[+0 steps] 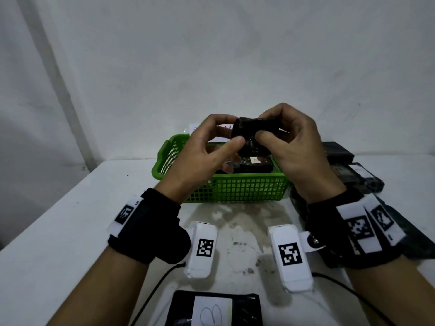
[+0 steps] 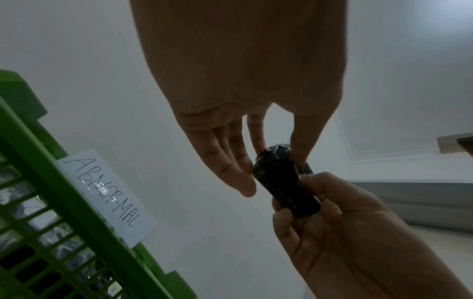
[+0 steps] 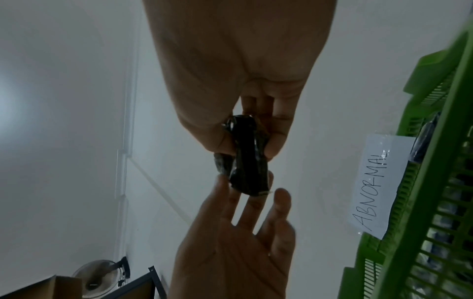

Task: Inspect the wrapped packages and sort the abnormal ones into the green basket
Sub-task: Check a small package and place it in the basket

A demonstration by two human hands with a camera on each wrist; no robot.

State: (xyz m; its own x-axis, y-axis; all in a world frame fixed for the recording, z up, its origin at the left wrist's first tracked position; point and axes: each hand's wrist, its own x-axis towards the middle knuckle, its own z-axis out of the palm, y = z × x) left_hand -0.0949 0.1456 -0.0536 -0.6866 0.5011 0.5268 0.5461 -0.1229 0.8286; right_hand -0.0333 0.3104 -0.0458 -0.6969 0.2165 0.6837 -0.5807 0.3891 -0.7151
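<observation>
Your right hand (image 1: 292, 147) grips the small black wrapped package (image 1: 255, 134): thumb curled under its near face, the other fingers (image 1: 270, 114) curled over the top, a firm pinch at its right end. Your left hand (image 1: 207, 149) meets the package at its left end; in the head view the thumb and forefinger close on that end, while the right wrist view shows the remaining fingers (image 3: 256, 204) spread and nearly straight, their tips just touching the wrapping (image 3: 247, 161). So: right hand holding, left hand pinching lightly, not wrapped round.

The package sits in the air above the green basket (image 1: 235, 188), over its rear half at roughly 12 o'clock from you. Its long axis runs left to right, 9 to 3 o'clock, between your two hands; the left wrist view (image 2: 286, 182) shows a glossy, crinkled end turned up toward your left fingertips.

Count: one package in hand. One green basket, carrying one paper label reading "ABNORMAL" (image 2: 107, 194) on its far wall. Inside the basket lie dark wrapped packages (image 1: 251, 164) (the number cannot be told, they overlap). At 3 o'clock on the worktop (image 1: 70, 231) lies a heap of further black packages (image 1: 360, 170), again not countable. At 6 o'clock, one black package with a white label (image 1: 213, 309) lies flat at the worktop's near edge. Two wrist cameras, one on each wrist.
</observation>
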